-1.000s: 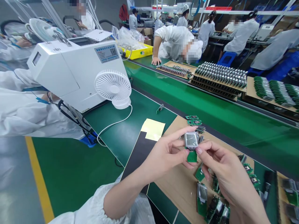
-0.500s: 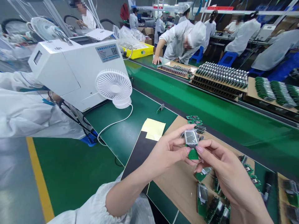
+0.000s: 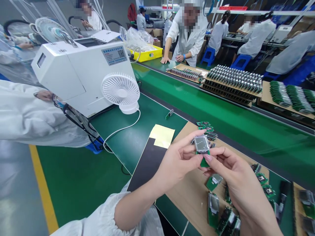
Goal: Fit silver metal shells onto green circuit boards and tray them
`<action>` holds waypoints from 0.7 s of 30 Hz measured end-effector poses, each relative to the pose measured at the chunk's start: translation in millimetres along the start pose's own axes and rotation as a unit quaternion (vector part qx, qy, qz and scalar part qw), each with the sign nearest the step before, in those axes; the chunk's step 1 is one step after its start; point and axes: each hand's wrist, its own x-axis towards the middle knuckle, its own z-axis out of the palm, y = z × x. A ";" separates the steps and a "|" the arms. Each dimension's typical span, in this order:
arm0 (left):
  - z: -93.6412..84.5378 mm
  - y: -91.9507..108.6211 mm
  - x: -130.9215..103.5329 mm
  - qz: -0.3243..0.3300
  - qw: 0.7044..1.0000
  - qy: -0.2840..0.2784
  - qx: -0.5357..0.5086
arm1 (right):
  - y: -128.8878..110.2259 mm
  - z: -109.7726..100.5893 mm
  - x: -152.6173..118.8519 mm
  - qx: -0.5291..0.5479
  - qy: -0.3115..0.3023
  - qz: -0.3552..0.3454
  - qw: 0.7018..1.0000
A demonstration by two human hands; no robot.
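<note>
A green circuit board with a grey square screen [image 3: 202, 144] is held up between my two hands, screen facing me. My left hand [image 3: 180, 159] grips its left side, with the thumb on the lower edge. From the right, my right hand [image 3: 228, 167] pinches the lower part of the same board between thumb and fingers. Below them lies a brown cardboard sheet [image 3: 189, 196]. Several boards with screens, one of them [image 3: 213, 205] near my right wrist, rest on it. Small green boards [image 3: 203, 124] lie just beyond my fingers.
A white fan [image 3: 121, 90] stands before a white machine [image 3: 83, 72] at the left. Yellow paper [image 3: 162, 135] lies on a black sheet [image 3: 142, 167]. Beyond the green conveyor [image 3: 182, 95] are stacked trays of boards [image 3: 233, 78] and a co-worker [image 3: 189, 36].
The co-worker across the conveyor has straightened up from a bent posture. My thumbs have shifted slightly on the board. At the left, another person's hand has come into clearer view beside the machine.
</note>
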 end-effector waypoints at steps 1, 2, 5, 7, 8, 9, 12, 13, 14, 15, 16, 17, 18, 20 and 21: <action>1.2 0.4 -0.4 0.003 1.000 0.005 0.008 | 0.6 1.0 0.5 0.004 0.006 -0.005 1.000; 2.6 1.0 -0.7 0.005 1.000 0.009 0.016 | 1.2 1.9 0.8 0.009 0.012 -0.008 1.000; 6.0 3.5 -1.3 0.010 0.999 0.025 0.035 | 2.4 3.9 0.9 0.019 0.024 -0.008 0.999; 6.9 4.1 -1.2 0.010 0.998 0.033 0.055 | 2.9 4.4 0.6 0.025 0.028 -0.001 0.999; 6.6 3.7 -1.0 0.012 0.996 0.036 0.079 | 3.2 4.6 0.5 0.025 0.033 0.001 0.999; 5.7 2.8 -0.6 0.022 0.992 0.041 0.116 | 3.5 4.7 0.5 0.024 0.036 0.001 0.999; 0.0 -2.8 1.4 0.115 0.949 0.077 0.283 | 4.2 5.5 1.3 0.009 0.051 -0.002 0.999; -2.6 -5.0 2.4 0.158 0.921 0.088 0.345 | 4.4 5.8 1.6 0.001 0.050 -0.006 0.999; -5.4 -6.8 3.6 0.203 0.887 0.091 0.404 | 4.5 6.1 1.8 -0.009 0.050 -0.010 0.999; -8.1 -8.2 4.9 0.245 0.850 0.089 0.457 | 4.5 6.2 1.9 -0.019 0.050 -0.014 0.998; -10.6 -8.8 6.5 0.282 0.812 0.081 0.504 | 4.4 6.3 1.8 -0.027 0.053 -0.018 0.998; -12.8 -8.7 8.1 0.315 0.774 0.069 0.544 | 4.2 6.3 1.5 -0.034 0.058 -0.021 0.998; -14.5 -7.9 9.9 0.344 0.738 0.058 0.578 | 3.9 6.3 0.9 -0.038 0.067 -0.024 0.997; -16.9 -5.1 13.6 0.382 0.678 0.040 0.627 | 2.9 6.6 -0.9 -0.041 0.078 -0.026 0.996; -17.8 -3.6 15.4 0.389 0.659 0.033 0.642 | 2.3 6.9 -2.0 -0.042 0.081 -0.027 0.995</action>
